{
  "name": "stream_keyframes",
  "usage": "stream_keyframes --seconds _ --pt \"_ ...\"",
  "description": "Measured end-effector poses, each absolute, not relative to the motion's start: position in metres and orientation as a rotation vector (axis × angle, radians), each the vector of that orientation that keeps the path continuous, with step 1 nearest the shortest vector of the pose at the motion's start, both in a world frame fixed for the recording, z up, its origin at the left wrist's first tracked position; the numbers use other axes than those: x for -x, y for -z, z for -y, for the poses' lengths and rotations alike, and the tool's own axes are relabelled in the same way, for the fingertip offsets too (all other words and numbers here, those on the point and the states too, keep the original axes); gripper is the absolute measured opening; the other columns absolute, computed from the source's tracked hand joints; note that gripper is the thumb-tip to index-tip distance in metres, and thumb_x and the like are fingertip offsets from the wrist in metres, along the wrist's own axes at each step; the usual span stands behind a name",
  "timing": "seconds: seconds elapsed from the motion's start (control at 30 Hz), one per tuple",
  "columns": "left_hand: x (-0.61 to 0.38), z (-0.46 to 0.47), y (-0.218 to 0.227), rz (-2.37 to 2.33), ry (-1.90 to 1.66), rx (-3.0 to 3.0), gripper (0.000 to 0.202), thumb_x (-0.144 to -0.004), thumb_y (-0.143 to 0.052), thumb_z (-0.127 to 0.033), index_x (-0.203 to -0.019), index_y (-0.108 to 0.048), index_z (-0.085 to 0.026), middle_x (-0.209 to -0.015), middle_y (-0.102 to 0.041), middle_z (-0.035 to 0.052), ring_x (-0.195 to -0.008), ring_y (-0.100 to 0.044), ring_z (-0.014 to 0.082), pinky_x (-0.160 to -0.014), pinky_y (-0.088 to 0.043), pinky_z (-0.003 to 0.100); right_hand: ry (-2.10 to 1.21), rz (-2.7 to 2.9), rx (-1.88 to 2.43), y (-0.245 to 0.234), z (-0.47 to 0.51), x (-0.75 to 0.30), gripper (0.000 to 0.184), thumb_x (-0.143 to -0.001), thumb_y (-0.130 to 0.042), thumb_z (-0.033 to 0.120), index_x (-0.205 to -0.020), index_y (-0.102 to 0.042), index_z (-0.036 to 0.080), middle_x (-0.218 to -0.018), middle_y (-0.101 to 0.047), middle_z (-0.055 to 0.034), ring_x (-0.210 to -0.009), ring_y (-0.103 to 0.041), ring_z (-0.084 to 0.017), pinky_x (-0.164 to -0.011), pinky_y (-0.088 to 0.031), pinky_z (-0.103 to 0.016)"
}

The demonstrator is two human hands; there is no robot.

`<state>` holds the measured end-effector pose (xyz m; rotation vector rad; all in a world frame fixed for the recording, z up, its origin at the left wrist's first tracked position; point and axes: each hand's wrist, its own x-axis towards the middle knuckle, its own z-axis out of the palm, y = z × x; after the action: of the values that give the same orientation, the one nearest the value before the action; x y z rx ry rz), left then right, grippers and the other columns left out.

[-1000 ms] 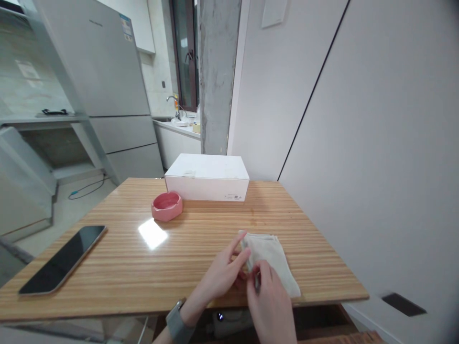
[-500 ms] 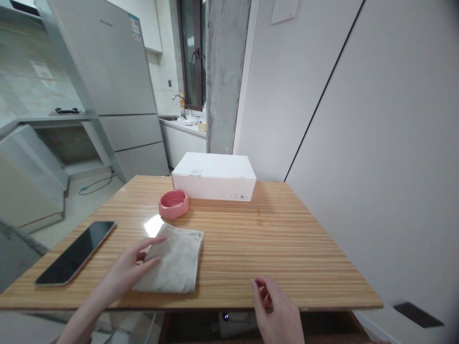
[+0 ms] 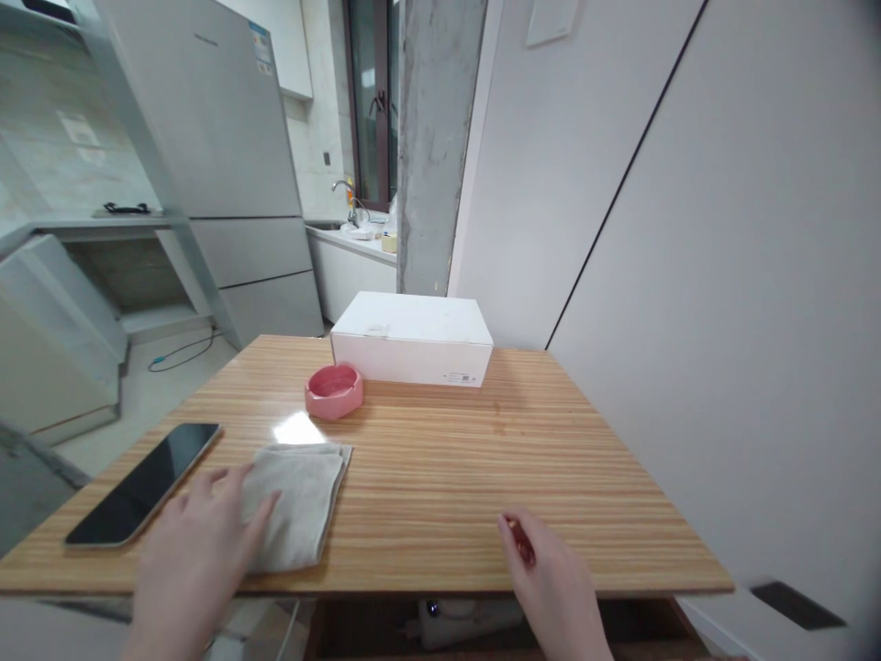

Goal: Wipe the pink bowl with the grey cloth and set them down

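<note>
A folded light grey cloth lies near the table's front edge, left of the middle. My left hand reaches over its left side with fingers spread, the thumb across the cloth; the hand is slightly blurred. To the left of that hand lies a dark-screened phone. Over the front edge, on the right, my right hand is curled with thumb and fingertips together. Whether anything sits inside those fingers is hidden. Behind the cloth stands a pink ashtray.
A white box stands at the back of the wood-grain table. Under the front edge an open drawer holds a white device. A pale wall runs along the right; a fridge stands behind on the left.
The cloth has slid left and a little toward me, along with my left hand. My right hand has shifted slightly right and up, still curled.
</note>
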<state>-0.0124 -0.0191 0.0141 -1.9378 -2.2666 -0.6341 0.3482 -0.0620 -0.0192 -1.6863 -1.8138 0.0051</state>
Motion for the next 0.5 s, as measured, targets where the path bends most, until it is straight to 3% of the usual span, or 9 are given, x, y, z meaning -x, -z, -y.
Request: stream_keyframes --seconds 0.07,0.2,0.5 --pt "-0.025 0.02 -0.018 2.157 0.565 1.99 0.042 -0.082 -0.042 -0.047 -0.105 -0.06 -0.016 -0.101 -0.062 0.0127 -0.091 -0.059 0.0296 -0.082 -0.043 0.041 -0.008 1.874 1.668 0.015 0.052 -0.339 0.032 -0.094 -0.036 0.039 -0.081 -0.059 0.021 -0.061 -0.062 0.0011 -0.053 -0.059 -0.012 -0.053 -0.04 -0.023" --pt "-0.095 0.01 -0.011 2.077 0.603 2.392 0.031 -0.091 -0.033 -0.033 -0.08 -0.058 -0.021 -0.084 -0.065 0.0039 -0.076 -0.062 0.0173 -0.066 -0.042 0.027 0.07 1.953 1.677 0.015 0.03 -0.316 0.033 -0.095 -0.036 0.033 -0.07 -0.054 0.021 -0.061 -0.06 0.0003 -0.056 -0.059 -0.013 -0.053 -0.035 -0.025" --pt "-0.13 -0.002 0.025 1.921 0.484 2.517 0.029 -0.092 -0.034 -0.028 -0.074 -0.056 -0.02 -0.077 -0.067 0.0036 -0.072 -0.063 0.0189 -0.061 -0.037 0.027 0.171 2.044 1.755 0.038 0.014 -0.307 0.026 -0.093 -0.038 0.024 -0.071 -0.051 0.021 -0.067 -0.061 -0.0003 -0.061 -0.059 -0.015 -0.055 -0.03 -0.026"
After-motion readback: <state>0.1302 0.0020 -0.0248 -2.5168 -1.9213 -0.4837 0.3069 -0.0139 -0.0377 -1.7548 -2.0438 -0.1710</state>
